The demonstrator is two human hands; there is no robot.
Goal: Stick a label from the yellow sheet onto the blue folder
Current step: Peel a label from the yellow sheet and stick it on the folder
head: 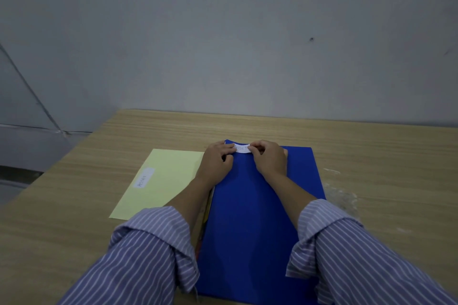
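A white label (241, 148) lies at the far edge of the blue folder (250, 218), pinned between both hands — the left hand (218, 160) covers its left end, the right hand (269, 158) its right end, fingers curled down onto it. The yellow sheet (161, 181) lies just left of the folder on the wooden table (371, 156), a second label (144, 177) stuck on it.

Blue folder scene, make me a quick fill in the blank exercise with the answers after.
1. Both hands press a white label at the far edge of the ____ folder.
2. The yellow sheet lies to the ____ of the folder.
3. One label left on the sheet reads ____.
4. Everything rests on a ____ table.

Answers: blue; left; ASSET; wooden
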